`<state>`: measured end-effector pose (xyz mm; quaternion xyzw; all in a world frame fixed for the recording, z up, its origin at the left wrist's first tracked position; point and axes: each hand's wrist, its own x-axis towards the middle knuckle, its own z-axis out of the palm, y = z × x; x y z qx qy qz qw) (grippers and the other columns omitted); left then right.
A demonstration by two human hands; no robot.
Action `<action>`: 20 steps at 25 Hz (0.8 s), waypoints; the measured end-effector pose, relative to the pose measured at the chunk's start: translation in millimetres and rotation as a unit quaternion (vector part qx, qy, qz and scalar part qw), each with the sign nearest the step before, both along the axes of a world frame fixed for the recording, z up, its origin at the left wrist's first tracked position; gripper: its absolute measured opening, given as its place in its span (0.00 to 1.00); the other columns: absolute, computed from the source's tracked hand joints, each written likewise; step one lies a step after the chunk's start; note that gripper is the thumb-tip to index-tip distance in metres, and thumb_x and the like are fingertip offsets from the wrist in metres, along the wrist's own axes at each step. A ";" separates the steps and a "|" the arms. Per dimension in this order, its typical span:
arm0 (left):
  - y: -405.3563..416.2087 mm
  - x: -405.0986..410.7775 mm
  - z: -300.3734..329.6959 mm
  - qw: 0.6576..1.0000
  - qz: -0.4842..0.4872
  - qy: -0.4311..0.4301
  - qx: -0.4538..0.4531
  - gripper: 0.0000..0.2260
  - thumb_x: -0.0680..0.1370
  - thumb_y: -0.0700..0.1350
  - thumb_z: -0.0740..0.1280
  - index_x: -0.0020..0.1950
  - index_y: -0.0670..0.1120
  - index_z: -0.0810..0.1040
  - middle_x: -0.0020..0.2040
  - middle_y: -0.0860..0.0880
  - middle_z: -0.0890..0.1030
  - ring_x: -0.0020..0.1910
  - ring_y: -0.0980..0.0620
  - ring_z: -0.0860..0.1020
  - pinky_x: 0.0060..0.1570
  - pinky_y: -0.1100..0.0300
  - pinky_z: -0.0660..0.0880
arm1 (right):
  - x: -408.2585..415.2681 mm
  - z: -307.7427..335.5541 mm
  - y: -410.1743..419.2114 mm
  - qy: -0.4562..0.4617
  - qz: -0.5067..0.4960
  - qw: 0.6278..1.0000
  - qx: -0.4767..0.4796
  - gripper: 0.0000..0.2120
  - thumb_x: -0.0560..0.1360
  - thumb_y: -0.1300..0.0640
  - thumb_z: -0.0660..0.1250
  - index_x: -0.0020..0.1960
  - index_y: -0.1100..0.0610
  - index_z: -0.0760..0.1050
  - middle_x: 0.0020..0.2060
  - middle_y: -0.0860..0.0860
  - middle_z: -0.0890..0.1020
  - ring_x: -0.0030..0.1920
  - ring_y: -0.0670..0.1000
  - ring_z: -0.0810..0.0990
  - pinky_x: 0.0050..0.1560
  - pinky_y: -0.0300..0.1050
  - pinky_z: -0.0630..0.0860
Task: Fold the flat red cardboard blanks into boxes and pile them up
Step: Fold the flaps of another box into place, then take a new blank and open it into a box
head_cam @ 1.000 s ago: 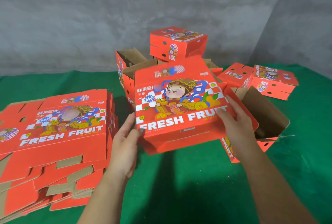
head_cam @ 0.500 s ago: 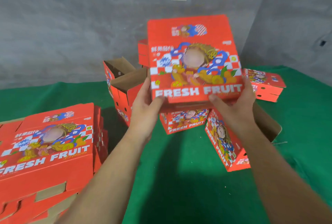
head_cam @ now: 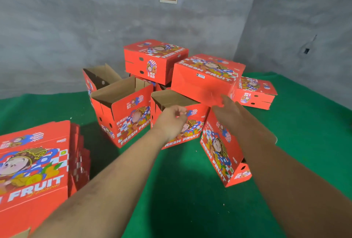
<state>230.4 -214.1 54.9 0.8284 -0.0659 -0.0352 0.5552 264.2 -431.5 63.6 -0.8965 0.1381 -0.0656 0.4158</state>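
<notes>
A: Head view, and there's your folded box (head_cam: pixel 206 77), closed up, sitting high in the pile (head_cam: pixel 163 89) by the grey wall (head_cam: pixel 95 28), propped on the rim of an open box (head_cam: pixel 177 121) beneath it. Plain red side facing you with a small white label, the cartoon figure and "FRESH FRUIT" lettering across the top.

B: And your hands?

A: Your right hand (head_cam: pixel 227 111) is stretched out, fingers straight and a bit blurred, right at the box's lower front corner. I can't tell whether the fingertips touch the card. It grips nothing. Your left hand (head_cam: pixel 171 119) hangs in front of the open box, fingers loosely curled, holding nothing.

B: The rest of the pile?

A: Another closed box (head_cam: pixel 155 60) sits at the back, one more (head_cam: pixel 255 92) lies low at the right on the green cloth (head_cam: pixel 181 190). Two open-topped ones (head_cam: pixel 122 112) stand left of centre, brown card showing inside. A further box (head_cam: pixel 222 152) leans tilted under your right forearm.

B: And the blanks?

A: The stack of flat blanks (head_cam: pixel 36 165) is at your near left, same print facing up, edges fanned slightly.
</notes>
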 end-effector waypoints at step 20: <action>221.5 -121.2 -113.8 0.840 0.293 0.212 0.404 0.36 0.80 0.52 0.64 0.84 0.57 0.48 0.84 0.41 0.47 0.82 0.32 0.45 0.78 0.33 0.45 | -112.2 -127.5 316.2 0.225 0.260 0.909 0.238 0.23 0.80 0.59 0.64 0.75 0.51 0.70 0.52 0.50 0.81 0.46 0.51 0.80 0.56 0.51 0.81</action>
